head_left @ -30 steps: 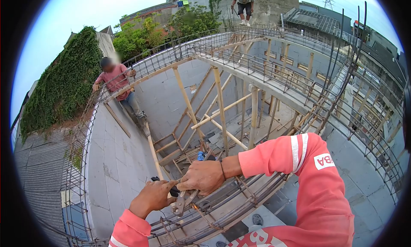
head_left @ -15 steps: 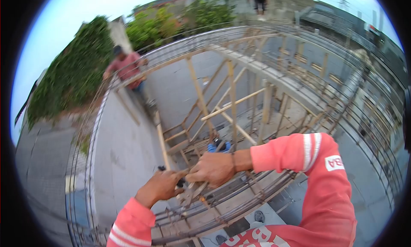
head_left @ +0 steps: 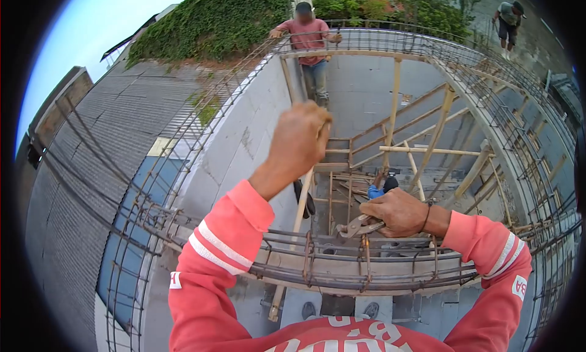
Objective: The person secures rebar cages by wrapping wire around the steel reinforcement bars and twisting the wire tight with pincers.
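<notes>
My right hand (head_left: 400, 213) grips a pair of pincers (head_left: 359, 227), their jaws pointing left just above the rebar cage (head_left: 366, 260). The cage is made of long dark bars with square ties and runs across in front of me on top of the wall. My left hand (head_left: 298, 145) is raised in a closed fist, higher and farther left, apart from the bars. It is slightly blurred, and whatever its fingers hold is hidden.
Beyond the cage drops a deep room with timber props (head_left: 436, 132) and a person in blue (head_left: 376, 191) below. A person in a red shirt (head_left: 308, 37) stands at the far corner; another person (head_left: 508, 25) is at upper right. A corrugated roof (head_left: 91, 169) lies left.
My hands, close together at the pincers before, are now apart. My left hand has risen, while my right keeps the pincers. The view has swung left.
</notes>
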Demonstrator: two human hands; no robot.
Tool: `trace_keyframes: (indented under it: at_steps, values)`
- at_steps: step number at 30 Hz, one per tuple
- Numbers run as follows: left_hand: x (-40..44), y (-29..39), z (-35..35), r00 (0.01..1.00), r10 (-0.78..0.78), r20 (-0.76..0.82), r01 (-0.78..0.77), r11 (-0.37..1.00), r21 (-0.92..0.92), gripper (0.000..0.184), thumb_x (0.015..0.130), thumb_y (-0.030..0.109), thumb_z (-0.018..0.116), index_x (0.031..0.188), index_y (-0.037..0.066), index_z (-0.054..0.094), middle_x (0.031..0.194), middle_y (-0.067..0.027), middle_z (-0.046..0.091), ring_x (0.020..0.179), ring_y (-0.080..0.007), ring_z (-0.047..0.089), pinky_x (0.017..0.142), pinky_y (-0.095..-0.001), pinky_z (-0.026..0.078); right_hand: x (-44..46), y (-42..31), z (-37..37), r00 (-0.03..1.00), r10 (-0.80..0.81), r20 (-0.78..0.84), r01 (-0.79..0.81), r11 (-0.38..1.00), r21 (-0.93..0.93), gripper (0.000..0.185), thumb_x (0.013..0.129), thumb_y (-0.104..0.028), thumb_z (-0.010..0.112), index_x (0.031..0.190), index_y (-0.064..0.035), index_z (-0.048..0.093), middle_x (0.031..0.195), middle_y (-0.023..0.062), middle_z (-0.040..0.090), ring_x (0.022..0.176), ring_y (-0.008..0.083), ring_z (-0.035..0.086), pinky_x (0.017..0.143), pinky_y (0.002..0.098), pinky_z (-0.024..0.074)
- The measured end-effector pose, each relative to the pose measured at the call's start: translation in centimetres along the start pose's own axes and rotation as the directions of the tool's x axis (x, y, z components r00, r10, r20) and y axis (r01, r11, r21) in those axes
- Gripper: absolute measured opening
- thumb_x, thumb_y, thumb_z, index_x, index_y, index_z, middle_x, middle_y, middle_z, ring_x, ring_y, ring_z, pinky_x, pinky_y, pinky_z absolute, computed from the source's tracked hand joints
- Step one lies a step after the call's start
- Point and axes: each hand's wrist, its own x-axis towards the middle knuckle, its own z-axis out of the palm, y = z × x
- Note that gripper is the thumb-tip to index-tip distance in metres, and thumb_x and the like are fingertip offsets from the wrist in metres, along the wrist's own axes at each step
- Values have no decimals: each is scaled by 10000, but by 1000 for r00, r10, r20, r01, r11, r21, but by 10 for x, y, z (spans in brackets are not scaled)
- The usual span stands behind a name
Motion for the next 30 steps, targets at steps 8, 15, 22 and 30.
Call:
trace_keyframes:
  at_steps: [8, 15, 22, 30]
  values:
    - [-34, 84, -154, 783, 578, 229, -94, 475, -875, 203, 910, 162, 716, 1065, 34, 683, 993, -111, 706, 910, -307, 681, 809, -400, 530, 1, -1, -2, 998, 56, 24, -57, 997, 44, 240, 765, -147, 695, 918, -27, 554, 779, 181, 644, 772, 427, 642, 669, 523, 496]
    - [-144, 169, -86, 518, 855, 35, 342, -169, -924, 648, 822, 587, 769, 1221, 87, 661, 1298, -177, 572, 1145, -367, 565, 939, -512, 470, 1, 1, 0, 999, 50, 17, -51, 999, 11, 253, 737, -113, 690, 929, -15, 557, 779, 196, 641, 791, 430, 644, 688, 526, 498]
    - [-151, 183, -92, 730, 682, -35, 117, -174, -978, 241, 968, 268, 677, 1065, 52, 629, 1034, -125, 639, 874, -358, 607, 776, -493, 491, 1, 0, 3, 998, 69, 5, -69, 998, -9, 265, 739, -119, 706, 943, -28, 563, 796, 200, 648, 811, 453, 634, 689, 535, 490]
    - [-133, 215, -79, 892, -184, -413, -419, 6, -908, 102, 956, 139, 660, 897, 80, 602, 824, -81, 622, 710, -300, 549, 610, -438, 436, 1, -4, 8, 996, 55, -67, -59, 997, -52, 230, 788, -110, 697, 968, -19, 585, 835, 222, 643, 832, 466, 623, 702, 525, 481]
